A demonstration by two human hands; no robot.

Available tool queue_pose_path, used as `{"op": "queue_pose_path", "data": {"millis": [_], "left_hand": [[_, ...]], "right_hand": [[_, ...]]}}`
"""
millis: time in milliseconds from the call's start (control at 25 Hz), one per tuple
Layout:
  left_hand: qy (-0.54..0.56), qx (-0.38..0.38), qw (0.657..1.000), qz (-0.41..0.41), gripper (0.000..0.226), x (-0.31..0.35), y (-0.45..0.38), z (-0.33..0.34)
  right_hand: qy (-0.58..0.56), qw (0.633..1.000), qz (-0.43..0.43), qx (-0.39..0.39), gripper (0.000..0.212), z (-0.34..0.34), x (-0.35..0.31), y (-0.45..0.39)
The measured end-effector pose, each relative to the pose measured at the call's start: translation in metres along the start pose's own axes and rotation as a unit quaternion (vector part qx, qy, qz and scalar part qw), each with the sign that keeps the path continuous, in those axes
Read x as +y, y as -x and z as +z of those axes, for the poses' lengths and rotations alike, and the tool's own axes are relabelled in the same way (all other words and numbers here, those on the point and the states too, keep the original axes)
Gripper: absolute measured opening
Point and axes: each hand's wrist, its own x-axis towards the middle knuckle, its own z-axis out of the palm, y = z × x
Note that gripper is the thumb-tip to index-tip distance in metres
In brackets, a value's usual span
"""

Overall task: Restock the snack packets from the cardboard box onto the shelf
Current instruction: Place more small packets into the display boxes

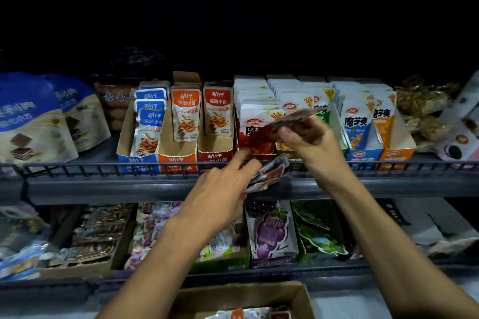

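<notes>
My left hand (223,189) holds a small stack of red-and-white snack packets (269,173) just in front of the upper shelf's rail (103,167). My right hand (308,140) pinches one flat red packet (293,118), held edge-on over the red display tray (255,137) on the upper shelf. That tray stands full of white-and-red packets. The cardboard box (248,300) sits open at the bottom of the view, with a few packets visible inside.
Blue, orange and red fish-snack trays (178,122) stand left of the red tray; blue and orange trays (368,124) to its right. Large blue bags (39,122) fill the far left. A lower shelf (272,233) holds grape and green packets.
</notes>
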Motion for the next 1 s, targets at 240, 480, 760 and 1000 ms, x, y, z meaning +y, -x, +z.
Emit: {"op": "queue_pose_path", "data": {"millis": [240, 480, 760, 1000], "left_hand": [[0.005, -0.008, 1.000, -0.004, 0.060, 0.001, -0.002, 0.001], [0.015, -0.029, 0.999, -0.005, 0.062, -0.003, 0.000, 0.000], [0.013, -0.022, 1.000, -0.009, 0.064, -0.003, 0.000, 0.000], [0.012, -0.020, 1.000, 0.001, 0.059, -0.003, 0.002, -0.002]], "right_hand": [[0.042, 0.998, 0.053, -0.016, 0.018, -0.002, 0.005, 0.000], [0.045, 0.999, 0.009, 0.029, 0.008, -0.008, -0.008, 0.000], [-0.009, 0.996, -0.076, -0.035, 0.022, -0.015, 0.004, 0.000], [0.009, 0.995, -0.034, -0.095, 0.017, -0.021, 0.017, 0.000]]}}
